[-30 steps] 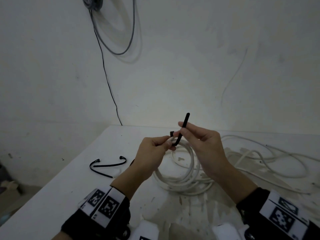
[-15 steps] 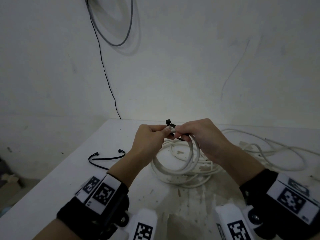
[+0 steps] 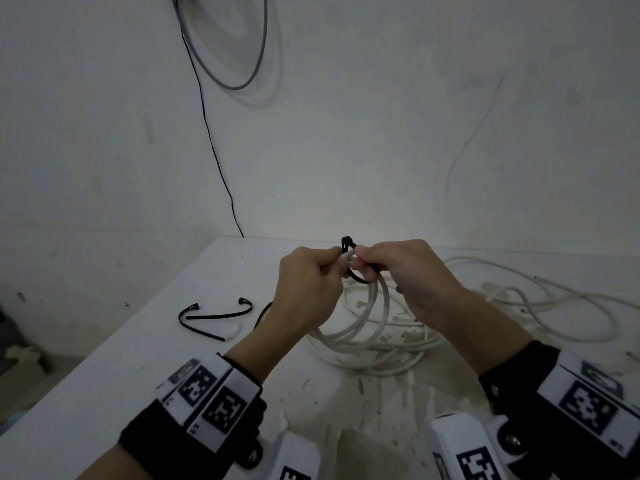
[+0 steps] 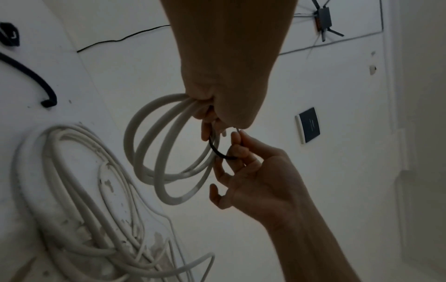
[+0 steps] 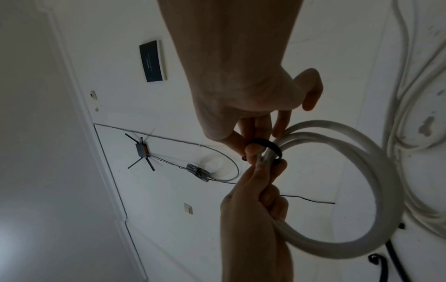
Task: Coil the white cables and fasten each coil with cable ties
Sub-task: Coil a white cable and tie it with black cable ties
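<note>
A coil of white cable point(image 3: 375, 306) point(image 4: 166, 152) point(image 5: 350, 190) hangs above the white table point(image 3: 138, 358), gripped at its top by my left hand point(image 3: 311, 282) point(image 5: 255, 190). A black cable tie point(image 3: 349, 244) point(image 4: 218, 149) point(image 5: 267, 144) loops around the bundle there. My right hand point(image 3: 398, 268) point(image 4: 243, 150) pinches the tie's strap next to the left fingers. The tie's head sticks up between the two hands. Whether the strap passes through the head is hidden.
Two spare black cable ties point(image 3: 211, 315) lie on the table to the left. More loose white cable point(image 3: 554, 306) point(image 4: 84, 200) sprawls on the table under and right of the coil. A thin black wire point(image 3: 207, 133) runs down the wall behind.
The right hand has bent the upright tie strap down and around the bundle. Both hands drew together and rose slightly with the coil.
</note>
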The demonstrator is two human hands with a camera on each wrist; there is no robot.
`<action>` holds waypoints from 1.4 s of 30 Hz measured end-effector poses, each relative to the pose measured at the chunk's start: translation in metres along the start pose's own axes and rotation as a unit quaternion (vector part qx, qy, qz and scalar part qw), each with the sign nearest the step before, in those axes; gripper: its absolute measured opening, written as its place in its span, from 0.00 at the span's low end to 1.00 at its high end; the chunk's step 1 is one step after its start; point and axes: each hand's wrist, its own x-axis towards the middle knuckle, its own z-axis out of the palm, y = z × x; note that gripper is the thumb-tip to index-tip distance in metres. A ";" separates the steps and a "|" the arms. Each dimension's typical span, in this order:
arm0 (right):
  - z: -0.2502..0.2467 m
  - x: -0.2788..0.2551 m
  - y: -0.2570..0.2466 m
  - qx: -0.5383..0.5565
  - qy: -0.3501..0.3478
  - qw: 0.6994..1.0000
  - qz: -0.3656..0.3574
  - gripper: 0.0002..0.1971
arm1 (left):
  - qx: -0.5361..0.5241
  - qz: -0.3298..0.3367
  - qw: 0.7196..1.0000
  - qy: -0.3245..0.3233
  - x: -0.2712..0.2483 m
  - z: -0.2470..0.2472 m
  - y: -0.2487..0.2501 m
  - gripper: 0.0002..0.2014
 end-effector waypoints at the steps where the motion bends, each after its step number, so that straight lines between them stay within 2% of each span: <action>1: 0.000 0.000 -0.001 0.003 0.003 1.000 0.003 0.11 | 0.025 0.018 0.999 0.005 0.000 0.001 -0.002 0.11; 3: 0.000 -0.002 -0.002 0.026 -0.003 1.000 -0.008 0.04 | 0.059 0.050 0.997 0.015 0.001 0.003 -0.005 0.11; 5: -0.003 -0.002 -0.001 0.020 -0.029 0.999 -0.036 0.15 | 0.085 0.082 0.993 0.014 0.002 0.002 -0.007 0.11; 6: -0.004 -0.003 -0.001 0.004 -0.043 0.998 -0.050 0.16 | 0.099 0.098 0.990 0.011 0.001 0.002 -0.007 0.11; 8: -0.005 -0.005 -0.003 -0.013 -0.051 0.997 -0.064 0.13 | 0.127 0.135 0.983 0.011 0.000 0.000 -0.007 0.11; 12: -0.003 -0.003 -0.001 0.021 -0.012 0.998 -0.052 0.07 | 0.160 0.197 0.967 0.021 -0.003 0.005 -0.008 0.11; 16: 0.002 -0.003 0.005 -0.003 0.001 0.997 -0.082 0.05 | 0.155 0.192 0.969 0.011 -0.005 0.007 -0.011 0.11; 20: -0.005 -0.006 0.007 -0.031 -0.058 0.992 -0.103 0.20 | 0.135 0.145 0.980 0.006 0.002 -0.003 -0.010 0.11; 23: -0.008 -0.007 0.005 -0.020 -0.057 0.993 -0.102 0.15 | 0.119 0.150 0.981 0.016 0.004 -0.007 -0.006 0.10; 30: -0.008 -0.009 0.003 0.033 -0.056 0.992 -0.108 0.13 | 0.184 0.244 0.951 0.035 0.003 -0.004 -0.009 0.08; 36: -0.007 -0.005 0.005 0.054 -0.029 0.995 -0.084 0.05 | 0.184 0.266 0.946 0.011 -0.003 0.001 -0.013 0.08; 40: -0.012 -0.008 0.001 0.006 -0.045 0.994 -0.097 0.03 | 0.175 0.274 0.945 0.017 -0.001 0.001 -0.015 0.14; 42: -0.019 -0.009 -0.004 -0.029 -0.055 0.994 -0.092 0.07 | 0.182 0.281 0.942 0.000 0.001 0.001 -0.014 0.11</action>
